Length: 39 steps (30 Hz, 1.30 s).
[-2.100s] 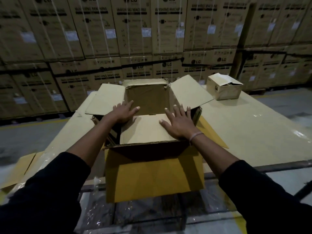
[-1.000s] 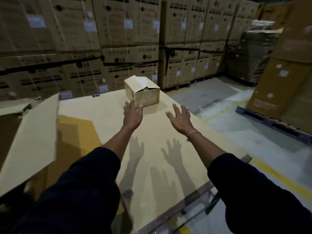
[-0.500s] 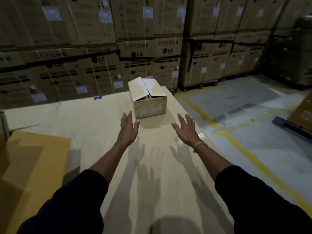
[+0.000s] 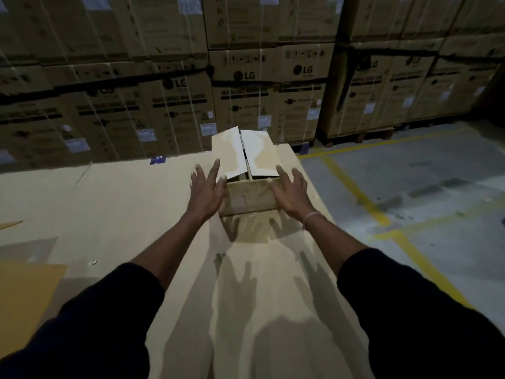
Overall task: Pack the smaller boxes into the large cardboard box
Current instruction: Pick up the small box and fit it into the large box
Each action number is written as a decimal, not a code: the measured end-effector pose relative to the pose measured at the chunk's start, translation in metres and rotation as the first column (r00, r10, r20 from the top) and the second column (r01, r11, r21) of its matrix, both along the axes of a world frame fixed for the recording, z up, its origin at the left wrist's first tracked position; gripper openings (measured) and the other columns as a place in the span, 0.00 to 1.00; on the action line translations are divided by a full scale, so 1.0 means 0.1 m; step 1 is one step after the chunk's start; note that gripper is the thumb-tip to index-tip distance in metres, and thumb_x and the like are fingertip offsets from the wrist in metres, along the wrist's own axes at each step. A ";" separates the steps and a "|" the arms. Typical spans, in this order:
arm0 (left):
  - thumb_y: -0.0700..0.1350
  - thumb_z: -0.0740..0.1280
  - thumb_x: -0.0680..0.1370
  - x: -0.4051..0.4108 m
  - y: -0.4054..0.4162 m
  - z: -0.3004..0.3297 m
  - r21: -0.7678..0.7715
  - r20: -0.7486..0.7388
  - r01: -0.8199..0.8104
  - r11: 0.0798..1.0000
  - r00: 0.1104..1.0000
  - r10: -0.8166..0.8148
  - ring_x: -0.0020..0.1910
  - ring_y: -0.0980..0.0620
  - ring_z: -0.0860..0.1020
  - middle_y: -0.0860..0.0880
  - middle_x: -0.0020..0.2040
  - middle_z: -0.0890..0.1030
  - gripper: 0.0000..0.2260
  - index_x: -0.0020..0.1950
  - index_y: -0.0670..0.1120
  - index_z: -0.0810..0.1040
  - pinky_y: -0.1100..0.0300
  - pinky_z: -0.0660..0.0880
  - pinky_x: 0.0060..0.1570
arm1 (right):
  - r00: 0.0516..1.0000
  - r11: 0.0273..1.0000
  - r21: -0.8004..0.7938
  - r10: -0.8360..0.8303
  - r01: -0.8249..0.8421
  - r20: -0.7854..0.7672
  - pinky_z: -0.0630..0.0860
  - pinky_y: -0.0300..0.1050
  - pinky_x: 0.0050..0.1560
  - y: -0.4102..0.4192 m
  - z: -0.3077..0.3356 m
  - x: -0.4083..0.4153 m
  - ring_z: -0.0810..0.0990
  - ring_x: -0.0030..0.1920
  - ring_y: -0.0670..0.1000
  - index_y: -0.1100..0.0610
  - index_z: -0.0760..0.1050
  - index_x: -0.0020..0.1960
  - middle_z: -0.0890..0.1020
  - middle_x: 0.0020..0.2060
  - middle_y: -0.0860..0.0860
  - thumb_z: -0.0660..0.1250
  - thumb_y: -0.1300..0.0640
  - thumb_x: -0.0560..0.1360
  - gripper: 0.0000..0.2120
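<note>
Both hands are spread, fingers straight, nothing clamped yet. Your left hand [image 4: 205, 190] sits at the left end of the small box [image 4: 250, 196], your right hand [image 4: 291, 193] at the right end. Palms face inward, bracketing it. Can't tell whether either palm is actually touching cardboard; the right-hand fingers overlap the box's front corner, the left sits just beside the near-left edge.

Key relation: the box lies straight ahead, between the hands, neither hand clearly nearer. From this angle its long axis appears to run left-right, across your reach, so my read is a two-sided squeeze on the short ends, then lift.

Box condition: plain brown cardboard. Top flaps [image 4: 244, 153] are not sealed; two pale flaps stand up and lean away from you, with a gap between them. Near face looks scuffed or mottled. Expect the loose flaps to flop when you tilt it, so keep it level.

Location: near the far-right corner of the cardboard-covered worktop [image 4: 123, 209], close to the edge above the floor with yellow lines [image 4: 355, 187]. The large cardboard box isn't in view. Stacked LG cartons [image 4: 246, 77] sit behind.
</note>
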<state>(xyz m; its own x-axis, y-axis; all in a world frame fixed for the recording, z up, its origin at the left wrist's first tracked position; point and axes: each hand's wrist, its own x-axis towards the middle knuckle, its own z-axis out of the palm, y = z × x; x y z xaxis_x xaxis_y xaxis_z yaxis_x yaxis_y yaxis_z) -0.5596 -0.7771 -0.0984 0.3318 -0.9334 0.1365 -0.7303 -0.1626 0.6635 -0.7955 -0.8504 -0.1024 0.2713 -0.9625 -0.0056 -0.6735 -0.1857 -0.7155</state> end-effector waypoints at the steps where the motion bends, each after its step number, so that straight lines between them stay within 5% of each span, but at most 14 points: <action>1: 0.59 0.52 0.87 0.08 -0.23 0.07 -0.010 0.018 -0.023 1.000 1.000 0.024 0.83 0.37 0.40 0.40 0.84 0.42 0.25 0.84 0.62 0.52 0.38 0.45 0.80 | 1.000 1.000 -0.026 -0.004 0.004 -0.007 0.47 0.63 0.81 -0.24 0.08 0.11 0.42 0.83 0.59 0.40 0.56 0.83 0.47 0.84 0.54 0.56 0.33 0.82 0.32; 7: 0.67 0.52 0.84 0.44 -1.58 0.35 0.100 0.175 -0.100 0.990 0.981 0.082 0.82 0.35 0.41 0.40 0.84 0.43 0.29 0.84 0.63 0.53 0.30 0.44 0.76 | 0.982 0.996 -0.082 0.015 -0.031 -0.191 0.41 0.71 0.78 -1.59 0.38 0.79 0.39 0.83 0.65 0.36 0.52 0.83 0.41 0.84 0.54 0.53 0.28 0.80 0.34; 9: 0.70 0.53 0.81 0.50 -1.87 0.11 0.202 0.172 -0.121 0.972 0.981 0.086 0.82 0.34 0.44 0.38 0.84 0.47 0.32 0.84 0.62 0.54 0.29 0.46 0.77 | 0.952 0.999 -0.028 0.018 -0.028 -0.307 0.47 0.71 0.78 -1.87 0.17 0.94 0.43 0.82 0.68 0.36 0.50 0.83 0.40 0.84 0.56 0.51 0.27 0.80 0.35; 13: 0.75 0.56 0.77 0.62 -2.17 -0.57 0.229 0.168 -0.095 0.969 0.984 0.057 0.78 0.36 0.64 0.37 0.79 0.66 0.39 0.84 0.59 0.55 0.45 0.67 0.73 | 0.836 0.990 -0.138 -0.049 -0.032 -0.546 0.69 0.60 0.70 -2.18 -0.50 1.04 0.67 0.74 0.68 0.37 0.51 0.84 0.56 0.80 0.66 0.47 0.25 0.78 0.37; 18: 0.77 0.59 0.74 0.80 -2.37 -0.58 0.161 0.197 -0.074 0.984 0.980 0.042 0.76 0.39 0.69 0.43 0.78 0.70 0.42 0.83 0.58 0.58 0.48 0.69 0.69 | 0.819 0.975 -0.201 -0.040 -0.093 -0.572 0.71 0.58 0.66 -2.46 -0.44 1.07 0.68 0.75 0.66 0.39 0.54 0.83 0.66 0.77 0.65 0.50 0.22 0.76 0.40; 29: 0.75 0.60 0.75 0.59 -1.75 -0.55 0.184 0.192 -0.088 0.979 0.980 0.052 0.71 0.38 0.73 0.42 0.74 0.74 0.40 0.83 0.59 0.57 0.47 0.72 0.65 | 0.848 0.991 -0.124 -0.027 -0.046 -0.529 0.73 0.58 0.64 -1.86 -0.46 0.89 0.73 0.68 0.68 0.35 0.50 0.83 0.64 0.75 0.66 0.49 0.19 0.73 0.43; 39: 0.75 0.58 0.76 -0.07 0.06 -0.50 0.237 0.130 -0.099 0.966 0.989 0.070 0.71 0.38 0.72 0.40 0.74 0.73 0.40 0.83 0.61 0.54 0.45 0.71 0.65 | 0.854 0.992 -0.118 -0.032 -0.035 -0.519 0.75 0.56 0.61 -0.04 -0.43 0.29 0.79 0.60 0.68 0.36 0.51 0.83 0.68 0.68 0.63 0.49 0.21 0.75 0.40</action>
